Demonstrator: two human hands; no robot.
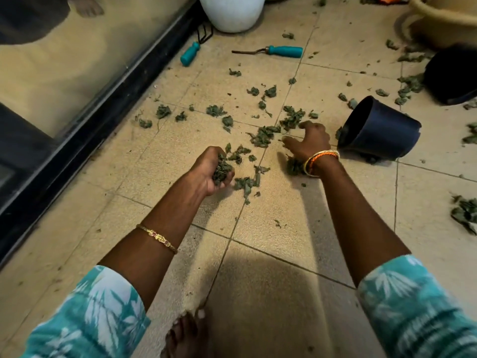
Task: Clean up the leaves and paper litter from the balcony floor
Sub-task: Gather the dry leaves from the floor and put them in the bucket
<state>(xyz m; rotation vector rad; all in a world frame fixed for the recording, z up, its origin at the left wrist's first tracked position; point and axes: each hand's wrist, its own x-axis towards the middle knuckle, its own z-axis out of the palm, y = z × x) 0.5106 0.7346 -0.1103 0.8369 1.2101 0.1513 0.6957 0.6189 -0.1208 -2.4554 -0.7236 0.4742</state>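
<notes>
In the middle of the frame the left hand (210, 174) has its fingers curled around a bunch of dry green leaves (221, 169), with the palm turned to the right. A little to the right and higher, the right hand (308, 142) lies palm down on the beige tiled floor (271, 254), its fingers bent like a claw over the scattered green leaf pieces (263, 135); a small heap of leaves (294, 166) sits under its wrist, and I cannot tell if the fingers really pinch something. More leaf pieces are spread over the tiles in the centre and along the right edge. Just right of the right hand a dark blue plastic pot (379, 130) lies on its side, its mouth toward the left. In the upper part of the frame lie two garden tools with teal handles (285, 51), near a white round pot (232, 11). A black door track (90, 130) runs diagonally on the left side.
</notes>
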